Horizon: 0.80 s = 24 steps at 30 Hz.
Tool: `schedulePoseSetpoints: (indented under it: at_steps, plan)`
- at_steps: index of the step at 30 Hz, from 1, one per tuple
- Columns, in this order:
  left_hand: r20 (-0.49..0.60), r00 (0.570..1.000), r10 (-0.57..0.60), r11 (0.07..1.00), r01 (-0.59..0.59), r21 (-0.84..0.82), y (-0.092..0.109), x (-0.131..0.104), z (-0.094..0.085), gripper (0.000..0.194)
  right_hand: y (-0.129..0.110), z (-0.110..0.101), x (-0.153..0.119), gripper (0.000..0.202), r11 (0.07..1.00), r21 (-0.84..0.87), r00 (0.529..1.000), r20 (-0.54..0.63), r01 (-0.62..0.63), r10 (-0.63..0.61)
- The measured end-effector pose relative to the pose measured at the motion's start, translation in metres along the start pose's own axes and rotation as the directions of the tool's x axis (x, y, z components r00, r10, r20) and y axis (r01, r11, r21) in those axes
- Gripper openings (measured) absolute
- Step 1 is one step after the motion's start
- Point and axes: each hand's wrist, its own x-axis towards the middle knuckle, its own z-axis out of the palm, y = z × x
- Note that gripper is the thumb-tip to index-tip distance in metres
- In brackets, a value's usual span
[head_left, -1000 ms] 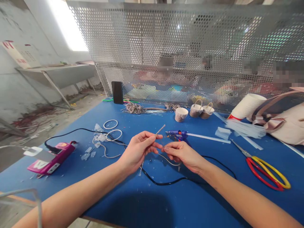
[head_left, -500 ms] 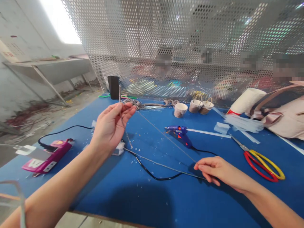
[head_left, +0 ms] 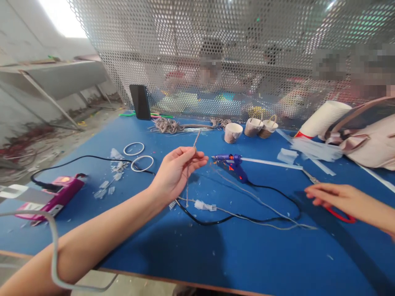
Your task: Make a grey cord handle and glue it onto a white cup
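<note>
My left hand is closed in a pinch on a thin grey-brown cord. One end of the cord sticks up above the fingers, and another part hangs below the palm. A long loop of cord lies slack on the blue table. My right hand is over the scissors, fingers stretched out and holding nothing that I can see. It covers most of the scissors' handles; part of a red one shows below it. Between the hands lies a blue glue gun with a clear glue stick in its back.
Two white rings and plastic scraps lie left of my left hand, near a magenta power strip. At the back are a phone, bundled cord, small cups and stacked paper cups. A perforated metal screen stands behind.
My right hand has let go of the cord and moved right to the scissors. The cord, taut before, now lies slack on the table. My left hand, still pinching it, appears farther right.
</note>
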Motion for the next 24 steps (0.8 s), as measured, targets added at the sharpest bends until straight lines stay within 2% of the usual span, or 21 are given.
schedulePoseSetpoints:
  at_steps: [1,3,7,10,11,12,14,16,17,18,20,21,24]
  plan:
    - [0.023,1.0,-0.018,1.0,0.018,0.014,-0.001,-0.002,0.002,0.014,-0.008,-0.002,0.003,0.022,1.0,-0.007,0.999,-0.049,0.0,0.0]
    - [0.071,0.996,-0.051,0.998,0.048,0.041,-0.002,-0.006,0.005,0.014,-0.03,-0.001,0.009,0.019,0.998,0.047,0.997,-0.072,0.041,-0.037]
    - [0.119,0.989,-0.088,0.993,0.078,0.085,-0.003,-0.012,0.011,0.013,-0.079,0.023,0.013,0.017,0.971,0.115,0.976,0.045,0.207,-0.213]
    - [0.133,0.987,-0.086,0.991,0.071,0.111,0.001,-0.016,0.013,0.013,-0.112,0.045,0.006,0.02,0.918,0.109,0.915,0.099,0.381,-0.391]
    - [0.138,0.987,-0.078,0.991,0.062,0.12,0.003,-0.016,0.013,0.013,-0.122,0.052,0.002,0.02,0.872,0.126,0.868,0.106,0.472,-0.485]
    - [0.143,0.987,-0.071,0.99,0.053,0.132,0.005,-0.017,0.013,0.012,-0.131,0.06,-0.003,0.019,0.805,0.146,0.797,0.119,0.576,-0.592]
    - [0.144,0.988,-0.057,0.988,0.035,0.152,0.011,-0.018,0.013,0.012,-0.149,0.077,-0.011,0.018,0.638,0.178,0.612,0.182,0.749,-0.77]
    - [0.135,0.99,-0.043,0.986,0.02,0.166,0.016,-0.018,0.012,0.013,-0.165,0.095,-0.015,0.026,0.504,0.152,0.453,0.275,0.85,-0.848]
    - [0.133,0.991,-0.034,0.985,0.011,0.171,0.018,-0.018,0.011,0.013,-0.172,0.103,-0.014,0.032,0.456,0.117,0.401,0.323,0.882,-0.857]
    - [0.133,0.991,-0.024,0.985,0.001,0.173,0.02,-0.018,0.011,0.014,-0.179,0.111,-0.012,0.032,0.423,0.079,0.368,0.366,0.903,-0.854]
    - [0.132,0.991,0.002,0.985,-0.025,0.172,0.024,-0.019,0.008,0.015,-0.19,0.12,-0.005,0.02,0.403,0.038,0.357,0.392,0.915,-0.848]
    - [0.129,0.992,0.013,0.985,-0.035,0.17,0.026,-0.02,0.007,0.016,-0.196,0.122,-0.001,0.015,0.417,0.045,0.374,0.363,0.908,-0.853]
    - [0.103,0.994,0.046,0.986,-0.062,0.153,0.03,-0.021,0.006,0.016,-0.212,0.119,0.005,0.015,0.477,0.112,0.458,0.158,0.872,-0.875]
